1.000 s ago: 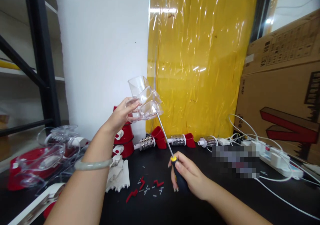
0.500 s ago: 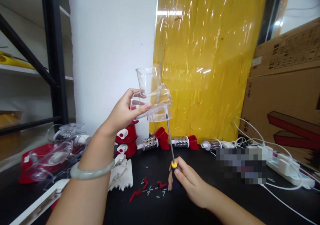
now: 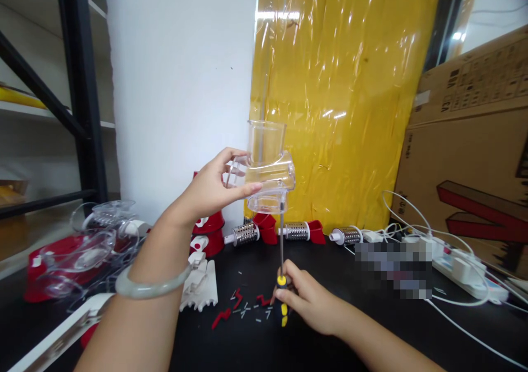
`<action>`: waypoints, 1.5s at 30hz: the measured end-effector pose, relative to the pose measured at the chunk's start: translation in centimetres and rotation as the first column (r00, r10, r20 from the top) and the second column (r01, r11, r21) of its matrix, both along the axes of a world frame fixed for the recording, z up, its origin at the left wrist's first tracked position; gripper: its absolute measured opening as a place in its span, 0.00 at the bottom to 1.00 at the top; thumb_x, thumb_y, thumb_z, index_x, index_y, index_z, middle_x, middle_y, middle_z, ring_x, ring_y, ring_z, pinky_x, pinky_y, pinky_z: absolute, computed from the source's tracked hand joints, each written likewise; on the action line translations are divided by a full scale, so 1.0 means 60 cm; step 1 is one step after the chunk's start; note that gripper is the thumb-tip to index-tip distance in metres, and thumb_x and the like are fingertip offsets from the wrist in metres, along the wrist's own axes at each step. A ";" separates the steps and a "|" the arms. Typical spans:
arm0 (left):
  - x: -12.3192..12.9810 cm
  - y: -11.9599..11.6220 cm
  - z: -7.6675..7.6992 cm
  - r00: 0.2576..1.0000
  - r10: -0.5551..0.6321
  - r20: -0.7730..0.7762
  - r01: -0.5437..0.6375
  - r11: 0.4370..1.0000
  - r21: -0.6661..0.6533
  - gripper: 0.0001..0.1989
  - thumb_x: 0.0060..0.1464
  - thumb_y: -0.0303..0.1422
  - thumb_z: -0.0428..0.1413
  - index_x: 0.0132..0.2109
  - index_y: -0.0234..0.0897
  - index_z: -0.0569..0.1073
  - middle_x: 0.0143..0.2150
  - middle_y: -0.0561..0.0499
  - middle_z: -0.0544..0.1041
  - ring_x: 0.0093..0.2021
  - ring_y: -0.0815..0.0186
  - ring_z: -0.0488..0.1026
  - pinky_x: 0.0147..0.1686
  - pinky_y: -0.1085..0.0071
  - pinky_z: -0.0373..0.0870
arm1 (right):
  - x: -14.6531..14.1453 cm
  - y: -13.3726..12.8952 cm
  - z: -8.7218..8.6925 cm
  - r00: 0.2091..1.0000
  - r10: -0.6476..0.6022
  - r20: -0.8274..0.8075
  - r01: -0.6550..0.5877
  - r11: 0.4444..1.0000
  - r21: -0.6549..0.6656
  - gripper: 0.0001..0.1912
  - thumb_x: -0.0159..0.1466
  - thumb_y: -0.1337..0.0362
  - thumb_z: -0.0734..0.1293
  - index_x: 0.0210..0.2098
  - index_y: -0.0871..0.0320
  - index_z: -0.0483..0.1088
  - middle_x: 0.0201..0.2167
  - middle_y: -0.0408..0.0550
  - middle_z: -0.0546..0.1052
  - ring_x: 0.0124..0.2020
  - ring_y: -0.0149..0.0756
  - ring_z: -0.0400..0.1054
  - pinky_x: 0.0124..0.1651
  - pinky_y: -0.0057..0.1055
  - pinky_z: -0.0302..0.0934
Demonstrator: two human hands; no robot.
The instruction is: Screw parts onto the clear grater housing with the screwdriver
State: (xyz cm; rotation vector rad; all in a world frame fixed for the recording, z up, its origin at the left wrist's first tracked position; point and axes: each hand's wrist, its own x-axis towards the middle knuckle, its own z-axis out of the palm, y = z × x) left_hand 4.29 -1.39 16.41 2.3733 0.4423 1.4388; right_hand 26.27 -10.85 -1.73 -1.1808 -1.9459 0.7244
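Observation:
A clear plastic housing [image 3: 270, 171] with an upright square funnel is held up in front of the white and yellow backdrop. My left hand [image 3: 218, 182] grips its left side, thumb in front and fingers behind. Below it, my right hand [image 3: 305, 297] is closed round the black and yellow handle of a screwdriver [image 3: 282, 245]. The shaft points straight up, its tip at the underside of the housing near the right edge. Small red parts [image 3: 221, 317] and several screws [image 3: 245, 309] lie on the black table [image 3: 231, 350] below.
Metal grater drums [image 3: 246, 234] and red pieces [image 3: 317, 232] lie along the back. White parts [image 3: 201, 284] sit left of centre, with clear and red parts [image 3: 94, 251] farther left. A power strip [image 3: 470, 278] with white cables is at the right, before a cardboard box [image 3: 466, 157].
The clear housing has moved right and slightly down and now stands more upright. The screwdriver has turned from leaning to nearly vertical, and more of its handle shows.

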 end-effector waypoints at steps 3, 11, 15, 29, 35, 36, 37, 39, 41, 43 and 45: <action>0.005 -0.002 -0.002 1.000 -0.015 -0.022 0.015 1.000 0.009 0.29 0.46 0.43 0.67 0.52 0.41 0.68 0.56 0.45 0.71 0.48 0.58 0.73 0.41 0.65 0.76 | 0.001 0.002 0.000 1.000 -0.015 0.019 0.015 1.000 -0.013 0.11 0.66 0.58 0.65 0.38 0.55 0.59 0.28 0.37 0.65 0.27 0.29 0.60 0.31 0.26 0.55; 0.008 -0.015 0.001 0.998 -0.062 -0.031 0.062 0.998 -0.007 0.25 0.46 0.39 0.67 0.50 0.41 0.69 0.52 0.48 0.72 0.47 0.60 0.73 0.38 0.69 0.75 | 0.004 -0.004 0.012 0.999 -0.036 0.036 0.037 0.999 -0.008 0.16 0.62 0.57 0.70 0.47 0.57 0.66 0.33 0.44 0.73 0.32 0.33 0.68 0.34 0.29 0.62; 0.009 -0.021 0.002 0.999 -0.047 -0.027 0.048 0.999 0.021 0.26 0.45 0.38 0.67 0.51 0.42 0.69 0.53 0.48 0.72 0.51 0.58 0.71 0.38 0.70 0.74 | 0.012 -0.007 0.021 0.977 0.135 -0.166 -0.132 0.991 0.026 0.22 0.64 0.59 0.69 0.55 0.58 0.65 0.46 0.53 0.78 0.46 0.39 0.72 0.50 0.39 0.65; 0.014 -0.027 0.001 0.997 0.057 -0.045 -0.053 0.994 0.094 0.26 0.43 0.40 0.67 0.49 0.42 0.67 0.55 0.47 0.73 0.49 0.57 0.72 0.36 0.68 0.71 | 0.009 -0.004 0.021 0.961 0.090 -0.260 -0.062 0.992 0.113 0.23 0.58 0.59 0.74 0.51 0.57 0.70 0.48 0.54 0.78 0.51 0.42 0.72 0.53 0.42 0.65; 0.014 -0.025 0.001 0.996 0.076 -0.044 -0.071 0.991 0.115 0.26 0.44 0.41 0.66 0.49 0.41 0.68 0.55 0.46 0.73 0.48 0.56 0.72 0.37 0.67 0.72 | 0.007 0.000 0.019 0.960 0.034 -0.279 -0.016 0.998 0.066 0.23 0.58 0.57 0.74 0.51 0.56 0.69 0.36 0.47 0.79 0.42 0.40 0.75 0.52 0.45 0.66; 0.014 -0.026 0.001 0.996 0.077 -0.046 -0.071 0.991 0.115 0.26 0.44 0.41 0.66 0.49 0.41 0.68 0.54 0.46 0.73 0.48 0.56 0.72 0.37 0.66 0.72 | 0.006 0.002 0.017 0.964 -0.013 -0.265 0.035 0.996 0.077 0.26 0.54 0.56 0.76 0.50 0.55 0.70 0.35 0.46 0.78 0.41 0.40 0.75 0.51 0.44 0.66; 0.014 -0.026 0.001 0.996 0.076 -0.049 -0.070 0.991 0.115 0.26 0.44 0.41 0.66 0.49 0.41 0.68 0.55 0.46 0.73 0.48 0.56 0.72 0.37 0.66 0.72 | 0.005 0.003 0.016 0.968 -0.040 -0.246 0.066 0.993 0.097 0.30 0.51 0.55 0.78 0.50 0.55 0.70 0.36 0.46 0.77 0.41 0.41 0.74 0.50 0.43 0.66; 0.013 -0.028 0.002 0.996 0.075 -0.054 -0.068 0.991 0.112 0.26 0.44 0.41 0.66 0.49 0.41 0.68 0.55 0.46 0.73 0.48 0.56 0.72 0.37 0.67 0.72 | 0.006 0.000 0.017 0.977 -0.014 -0.214 0.047 0.988 0.150 0.34 0.50 0.55 0.79 0.53 0.54 0.68 0.45 0.51 0.75 0.48 0.43 0.71 0.52 0.43 0.65; 0.012 -0.028 0.002 0.995 0.082 -0.055 -0.075 0.991 0.113 0.26 0.44 0.41 0.66 0.49 0.41 0.68 0.54 0.46 0.73 0.48 0.56 0.72 0.37 0.67 0.71 | 0.010 -0.006 0.022 0.974 0.095 -0.208 -0.060 0.984 0.170 0.34 0.56 0.57 0.76 0.59 0.53 0.63 0.55 0.55 0.70 0.56 0.44 0.67 0.56 0.44 0.63; 0.011 -0.028 0.003 0.994 0.091 -0.056 -0.084 0.990 0.115 0.27 0.44 0.41 0.66 0.50 0.42 0.68 0.54 0.46 0.73 0.49 0.56 0.72 0.37 0.67 0.71 | 0.012 -0.010 0.026 0.962 0.183 -0.205 -0.153 0.976 0.152 0.32 0.61 0.61 0.71 0.62 0.53 0.59 0.56 0.56 0.72 0.59 0.42 0.65 0.60 0.46 0.59; 0.010 -0.028 0.004 0.993 0.098 -0.060 -0.091 0.990 0.112 0.27 0.44 0.41 0.66 0.50 0.42 0.68 0.54 0.46 0.73 0.49 0.56 0.72 0.37 0.68 0.71 | 0.013 -0.009 0.026 0.967 0.162 -0.198 -0.137 0.982 0.132 0.29 0.62 0.61 0.70 0.60 0.54 0.60 0.46 0.52 0.77 0.54 0.41 0.69 0.61 0.48 0.58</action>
